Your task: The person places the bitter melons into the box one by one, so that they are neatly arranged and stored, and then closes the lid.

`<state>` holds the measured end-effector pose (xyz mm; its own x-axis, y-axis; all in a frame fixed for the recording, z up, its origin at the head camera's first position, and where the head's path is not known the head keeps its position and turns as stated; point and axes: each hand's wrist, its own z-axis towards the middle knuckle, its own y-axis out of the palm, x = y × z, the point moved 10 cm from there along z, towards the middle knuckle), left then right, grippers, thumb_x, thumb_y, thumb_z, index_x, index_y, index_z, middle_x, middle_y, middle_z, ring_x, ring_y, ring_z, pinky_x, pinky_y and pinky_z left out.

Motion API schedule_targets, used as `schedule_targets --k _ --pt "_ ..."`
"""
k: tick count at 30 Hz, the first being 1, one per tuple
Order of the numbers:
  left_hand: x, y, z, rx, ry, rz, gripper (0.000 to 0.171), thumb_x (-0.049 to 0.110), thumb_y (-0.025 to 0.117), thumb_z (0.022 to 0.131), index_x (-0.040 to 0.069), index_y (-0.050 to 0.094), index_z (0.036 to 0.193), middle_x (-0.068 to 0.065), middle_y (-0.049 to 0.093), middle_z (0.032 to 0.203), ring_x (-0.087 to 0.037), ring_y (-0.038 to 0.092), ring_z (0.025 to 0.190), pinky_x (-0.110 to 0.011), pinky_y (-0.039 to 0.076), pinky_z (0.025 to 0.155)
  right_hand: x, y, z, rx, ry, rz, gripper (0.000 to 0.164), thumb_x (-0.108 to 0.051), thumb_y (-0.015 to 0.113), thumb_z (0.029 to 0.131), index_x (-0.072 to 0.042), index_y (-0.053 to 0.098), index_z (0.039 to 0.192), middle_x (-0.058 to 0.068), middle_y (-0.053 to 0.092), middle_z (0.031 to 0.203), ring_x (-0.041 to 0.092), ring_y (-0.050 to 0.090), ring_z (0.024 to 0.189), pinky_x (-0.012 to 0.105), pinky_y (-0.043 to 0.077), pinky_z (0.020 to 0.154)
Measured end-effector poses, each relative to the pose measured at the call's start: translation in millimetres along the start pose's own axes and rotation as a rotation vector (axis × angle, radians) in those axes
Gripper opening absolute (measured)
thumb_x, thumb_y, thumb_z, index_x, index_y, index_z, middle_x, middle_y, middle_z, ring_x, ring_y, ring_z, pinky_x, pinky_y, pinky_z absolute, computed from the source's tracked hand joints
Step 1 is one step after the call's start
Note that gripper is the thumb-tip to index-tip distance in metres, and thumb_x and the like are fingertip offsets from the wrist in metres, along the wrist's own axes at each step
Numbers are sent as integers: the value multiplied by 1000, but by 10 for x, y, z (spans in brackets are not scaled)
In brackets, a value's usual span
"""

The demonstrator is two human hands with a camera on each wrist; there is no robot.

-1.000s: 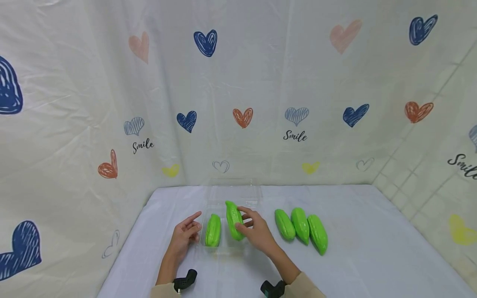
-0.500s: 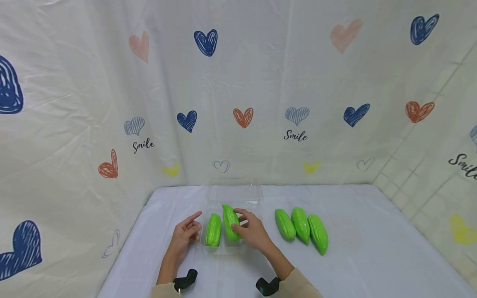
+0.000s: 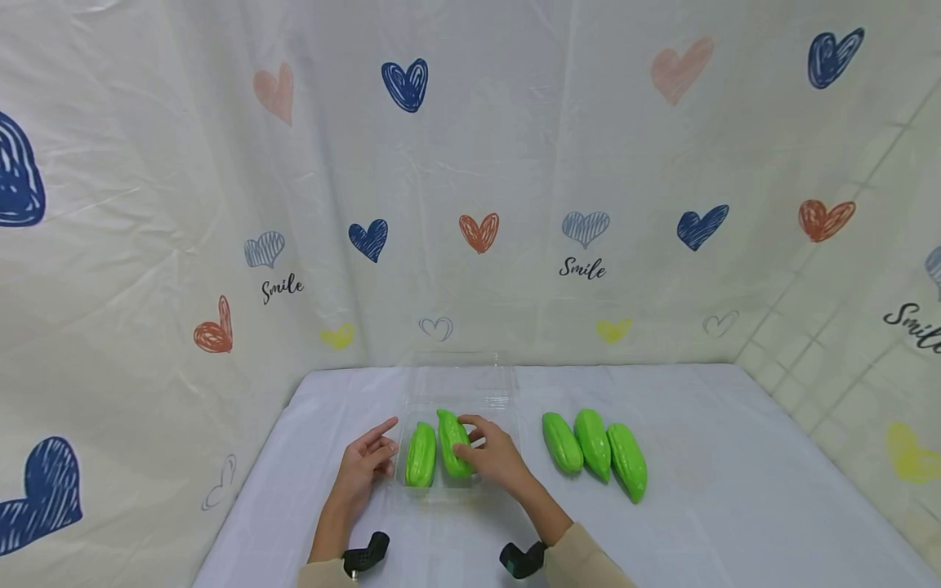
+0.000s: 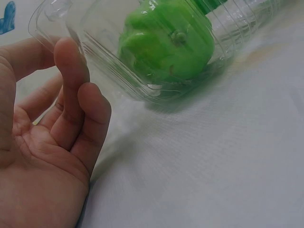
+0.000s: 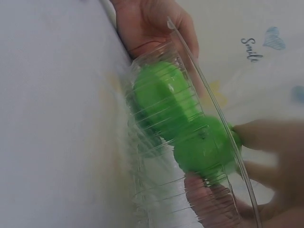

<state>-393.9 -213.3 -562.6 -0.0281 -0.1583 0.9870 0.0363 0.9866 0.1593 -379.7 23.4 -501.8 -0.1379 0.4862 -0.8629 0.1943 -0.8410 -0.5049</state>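
A clear plastic clamshell box [image 3: 456, 492] stands open on the table, lid raised at the back. In its left side lies a green, ridged bitter melon [image 3: 421, 455]. My right hand [image 3: 500, 457] grips a second bitter melon [image 3: 452, 445] between thumb and fingers, low inside the box to the right of the first; the right wrist view shows the thumb and fingers around this melon [image 5: 204, 149]. My left hand [image 3: 363, 463] is at the box's left side, index finger extended along the rim, other fingers loosely bent. Whether it presses the rim is hard to tell.
Three more bitter melons lie side by side to the right of the box: a left one [image 3: 562, 443], a middle one [image 3: 593, 443] and a right one [image 3: 627, 461]. A white cloth covers the table [image 3: 706, 523]. Behind hangs a heart-patterned curtain [image 3: 529, 163].
My right hand has moved left and down with the bitter melon, bringing it lower into the box and nearer the first one. My left hand has stayed in place.
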Motion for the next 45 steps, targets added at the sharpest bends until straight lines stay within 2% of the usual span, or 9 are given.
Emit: schedule_targets --k 5,13,17,21,29,38,45 --pt "2 6 5 3 3 -13 52 2 66 96 5 55 146 2 63 85 -10 54 56 -23 47 55 35 41 20 -11 28 25 55 -27 73 94 -14 56 144 18 64 120 24 66 96 36 58 69" --pt "15 14 8 -10 9 -8 52 2 66 96 5 53 147 2 63 85 -10 54 56 -23 48 56 75 96 74 -40 56 62 55 -27 73 94 -14 55 145 19 63 119 19 66 83 38 60 69" --pt "31 15 5 -10 12 -7 52 3 66 96 6 54 147 1 63 86 -10 54 57 -23 48 56 91 125 103 -50 69 67 55 -27 74 94 -14 55 144 19 64 119 19 67 81 39 61 70" --pt "39 16 1 -10 10 4 52 3 66 96 6 53 147 2 62 86 -10 54 57 -24 48 57 103 151 124 -60 86 55 56 -28 74 94 -13 54 144 19 64 119 19 67 83 38 61 70" --pt "41 20 -7 -14 4 16 54 3 65 97 4 50 150 2 63 87 -10 55 58 -24 49 57 116 189 135 -84 99 41 56 -29 75 94 -11 54 143 18 65 117 19 67 75 36 58 67" --pt "20 6 -15 1 14 9 49 2 63 98 7 55 146 2 62 85 -10 54 57 -24 48 56 141 217 154 -103 91 16 57 -26 75 93 -10 55 143 14 67 106 22 66 69 34 53 64" --pt "18 5 -14 2 22 10 49 2 64 98 7 55 146 2 62 84 -10 54 56 -23 48 56 142 214 147 -109 103 -5 57 -28 75 93 -10 54 143 13 67 106 20 64 67 33 51 65"
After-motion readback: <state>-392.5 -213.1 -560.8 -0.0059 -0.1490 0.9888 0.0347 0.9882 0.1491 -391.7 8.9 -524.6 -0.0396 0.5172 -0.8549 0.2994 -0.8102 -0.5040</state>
